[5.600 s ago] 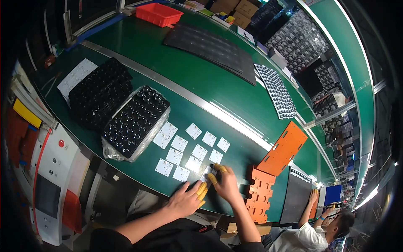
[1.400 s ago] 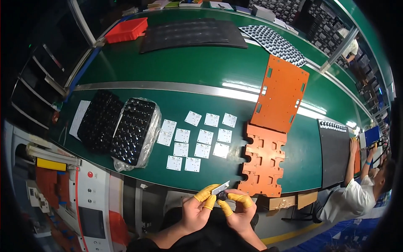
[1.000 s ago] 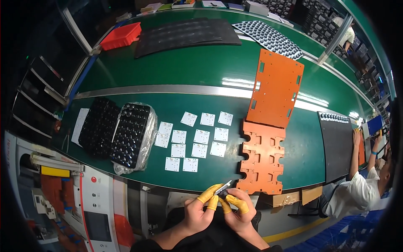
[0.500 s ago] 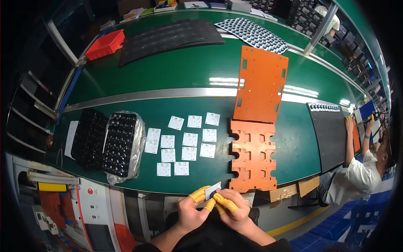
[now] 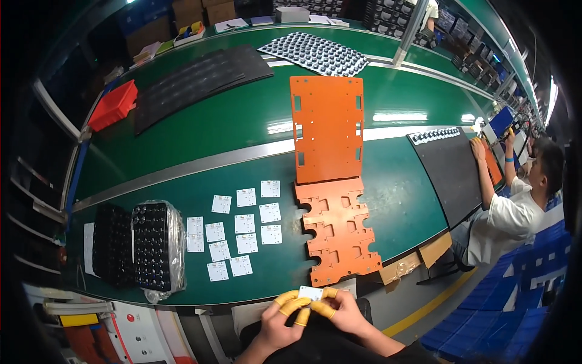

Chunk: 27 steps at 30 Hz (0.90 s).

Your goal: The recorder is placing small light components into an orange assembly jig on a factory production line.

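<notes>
Left hand (image 5: 282, 318) and right hand (image 5: 341, 310) pinch the white board (image 5: 311, 293), less slanted than before.

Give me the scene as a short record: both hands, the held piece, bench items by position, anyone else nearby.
Left hand: yellow finger covers on, gripping the small white board
Right hand: covered likewise, gripping the same board
Held piece: in front of the bench's near edge; underside hidden
Bench centre: notched orange block, orange plate just beyond
Left of block: loose white boards, then black tray in clear wrap
Far left: red bin
Nearby: co-worker in white shirt, right side
</notes>
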### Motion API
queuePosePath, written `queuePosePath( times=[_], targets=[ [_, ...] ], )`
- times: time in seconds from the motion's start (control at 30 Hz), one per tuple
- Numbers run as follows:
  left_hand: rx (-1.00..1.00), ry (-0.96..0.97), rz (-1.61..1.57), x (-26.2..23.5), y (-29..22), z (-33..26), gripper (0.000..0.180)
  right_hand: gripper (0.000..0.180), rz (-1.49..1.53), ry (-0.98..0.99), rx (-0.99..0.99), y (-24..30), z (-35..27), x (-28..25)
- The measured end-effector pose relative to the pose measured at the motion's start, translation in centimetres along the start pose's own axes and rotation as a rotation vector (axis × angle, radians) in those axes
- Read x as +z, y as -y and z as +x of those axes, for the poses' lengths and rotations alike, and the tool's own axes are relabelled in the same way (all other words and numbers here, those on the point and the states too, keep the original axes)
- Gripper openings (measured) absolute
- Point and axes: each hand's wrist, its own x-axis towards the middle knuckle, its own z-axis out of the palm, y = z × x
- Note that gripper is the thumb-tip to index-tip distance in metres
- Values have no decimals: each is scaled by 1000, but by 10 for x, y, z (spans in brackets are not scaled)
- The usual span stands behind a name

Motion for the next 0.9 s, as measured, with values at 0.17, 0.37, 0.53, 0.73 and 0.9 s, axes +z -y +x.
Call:
queuePosePath(
  times=[0.17,0.37,0.53,0.73,0.9],
  targets=[
    [233,109,227,14,13,-3,44,19,77,-111,81,-1,-3,-5],
    [-528,-56,-513,33,5,23,21,23,-713,-382,-810,16,4,7],
    [-569,-73,-480,45,33,47,22,41,-989,-372,-730,16,14,15],
    [-613,2,-394,58,49,56,17,50,-1136,-407,-628,11,22,14],
    [-626,82,-300,56,56,61,17,47,-1206,-361,-647,13,27,7]
  ],
)
